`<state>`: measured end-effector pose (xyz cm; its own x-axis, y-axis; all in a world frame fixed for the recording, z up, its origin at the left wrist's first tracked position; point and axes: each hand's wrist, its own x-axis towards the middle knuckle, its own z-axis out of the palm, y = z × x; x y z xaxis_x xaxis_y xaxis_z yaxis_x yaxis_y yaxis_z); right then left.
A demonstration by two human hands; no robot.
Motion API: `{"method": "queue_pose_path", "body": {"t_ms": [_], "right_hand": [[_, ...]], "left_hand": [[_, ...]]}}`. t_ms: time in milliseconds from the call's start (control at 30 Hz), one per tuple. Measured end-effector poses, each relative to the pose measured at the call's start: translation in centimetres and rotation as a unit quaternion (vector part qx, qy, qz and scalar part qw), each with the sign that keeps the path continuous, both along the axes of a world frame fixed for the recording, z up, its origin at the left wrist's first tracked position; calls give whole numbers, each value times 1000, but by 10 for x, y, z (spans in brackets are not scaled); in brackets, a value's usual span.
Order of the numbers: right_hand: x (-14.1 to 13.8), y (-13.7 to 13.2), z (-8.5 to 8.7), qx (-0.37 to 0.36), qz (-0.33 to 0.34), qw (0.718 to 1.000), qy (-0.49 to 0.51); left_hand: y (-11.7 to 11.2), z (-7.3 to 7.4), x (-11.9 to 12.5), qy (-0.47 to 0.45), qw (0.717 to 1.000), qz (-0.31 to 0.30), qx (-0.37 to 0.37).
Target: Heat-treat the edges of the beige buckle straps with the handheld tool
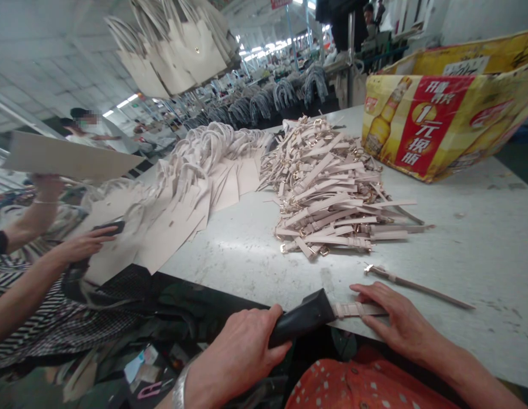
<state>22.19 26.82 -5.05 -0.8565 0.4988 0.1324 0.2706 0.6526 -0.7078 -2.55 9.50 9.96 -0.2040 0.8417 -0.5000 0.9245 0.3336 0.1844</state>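
Note:
My left hand (242, 353) is wrapped round the handle of a black handheld tool (304, 318) with a wide, blunt head. A beige buckle strap (353, 310) lies at the head of this tool, its near end covered. My right hand (400, 321) grips the strap's other end between thumb and fingers, over the table's front edge. Just beyond the right hand, a single strap with a metal buckle (421, 287) rests on the tabletop. Farther back is a large heap of similar beige buckle straps (327, 193).
A yellow and red carton (434, 125) stands at the back right of the white table (242, 250). Beige bag panels with handles (182, 210) spread over the left side. At far left, a co-worker's hands (87, 247) hold a panel and a black tool. Beige bags (178, 51) hang above.

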Motion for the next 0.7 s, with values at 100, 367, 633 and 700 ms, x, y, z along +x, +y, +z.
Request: {"method": "queue_pose_path", "body": {"t_ms": [100, 367, 633, 700], "right_hand": [[0, 1, -1, -7, 11, 1000, 5], [-9, -5, 11, 9, 40, 999, -36], [-18, -12, 23, 84, 15, 996, -21], [-16, -13, 19, 155, 3, 988, 25]], "left_hand": [[5, -4, 2, -1, 1000, -5, 5], [-9, -17, 2, -6, 998, 47, 36], [-20, -12, -7, -33, 995, 88, 44], [-19, -10, -7, -38, 994, 92, 41]]}}
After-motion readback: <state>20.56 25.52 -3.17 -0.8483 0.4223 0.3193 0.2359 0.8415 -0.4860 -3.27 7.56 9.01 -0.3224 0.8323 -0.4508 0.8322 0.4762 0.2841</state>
